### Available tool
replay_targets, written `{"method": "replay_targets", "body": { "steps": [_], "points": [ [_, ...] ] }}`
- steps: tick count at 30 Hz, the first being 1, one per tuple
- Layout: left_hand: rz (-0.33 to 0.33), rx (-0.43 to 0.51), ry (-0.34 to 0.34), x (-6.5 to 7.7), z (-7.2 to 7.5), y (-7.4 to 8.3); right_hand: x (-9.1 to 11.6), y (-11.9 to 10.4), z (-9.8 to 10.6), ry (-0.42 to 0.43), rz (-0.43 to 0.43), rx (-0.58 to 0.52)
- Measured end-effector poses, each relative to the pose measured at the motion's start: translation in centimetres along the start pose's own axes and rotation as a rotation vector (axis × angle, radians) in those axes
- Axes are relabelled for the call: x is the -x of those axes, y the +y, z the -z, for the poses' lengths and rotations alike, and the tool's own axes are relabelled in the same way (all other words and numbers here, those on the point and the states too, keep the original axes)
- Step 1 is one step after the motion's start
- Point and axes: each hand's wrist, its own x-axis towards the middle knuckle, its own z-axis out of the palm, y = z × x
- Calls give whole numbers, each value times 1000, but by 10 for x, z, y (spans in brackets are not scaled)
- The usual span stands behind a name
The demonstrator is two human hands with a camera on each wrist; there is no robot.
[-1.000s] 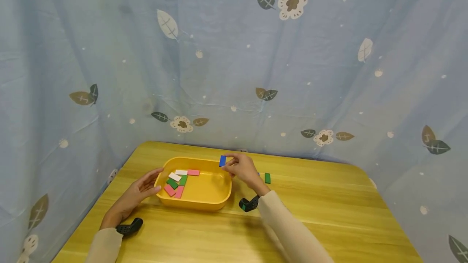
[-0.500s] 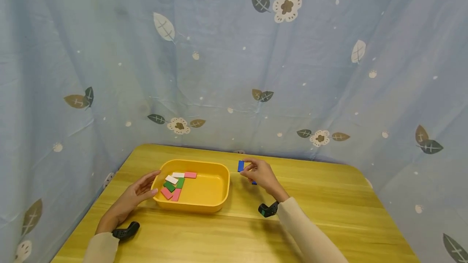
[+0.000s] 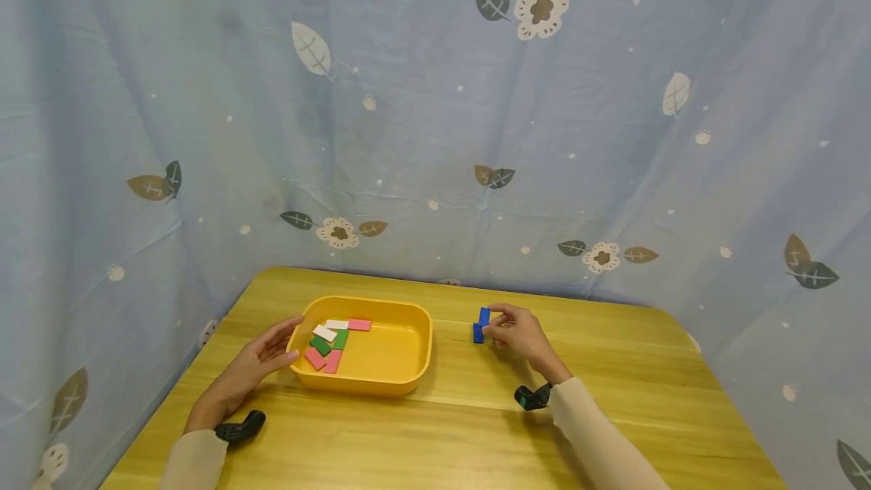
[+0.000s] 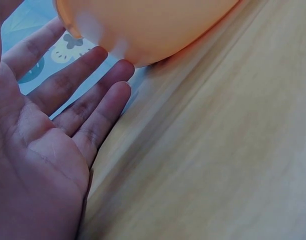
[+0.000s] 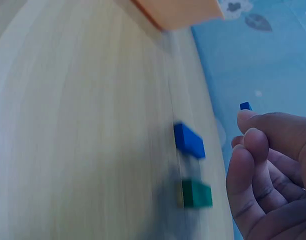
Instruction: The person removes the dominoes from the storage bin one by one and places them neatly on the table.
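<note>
My right hand (image 3: 522, 335) pinches a small blue block (image 3: 485, 316) above the table, right of the yellow plastic tray (image 3: 354, 384). In the right wrist view only the end of this held block (image 5: 246, 106) shows past the thumb and fingertips. Below lie a second blue block (image 5: 189, 140) and a green block (image 5: 197, 194); the head view hides the green one behind the hand. My left hand (image 3: 248, 365) is at the tray's left end, fingers spread and loosely bent, with fingertips right at the tray wall (image 4: 158, 30).
Inside the tray's left part lie several flat blocks: pink (image 3: 360, 325), white (image 3: 325, 333) and green (image 3: 320, 345). The wooden table (image 3: 612, 369) ends at a patterned blue curtain (image 3: 435, 112) behind it.
My right hand has moved right, carrying the blue block from over the tray's right rim to above the loose blocks. The left hand stays at the tray.
</note>
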Motion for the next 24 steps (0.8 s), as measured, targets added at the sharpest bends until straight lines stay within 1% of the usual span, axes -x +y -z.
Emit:
{"method": "replay_targets", "body": {
  "steps": [7, 12, 19, 24],
  "points": [
    [1, 7, -4, -1, 0, 0, 3, 28, 19, -2, -12, 25],
    [-3, 12, -7, -1, 0, 0, 9, 43, 31, 4, -18, 44],
    [-9, 13, -11, -1, 0, -1, 16, 51, 45, -2, -22, 85],
    [-1, 17, -14, -1, 1, -1, 19, 52, 50, -27, -37, 96]
  ]
}}
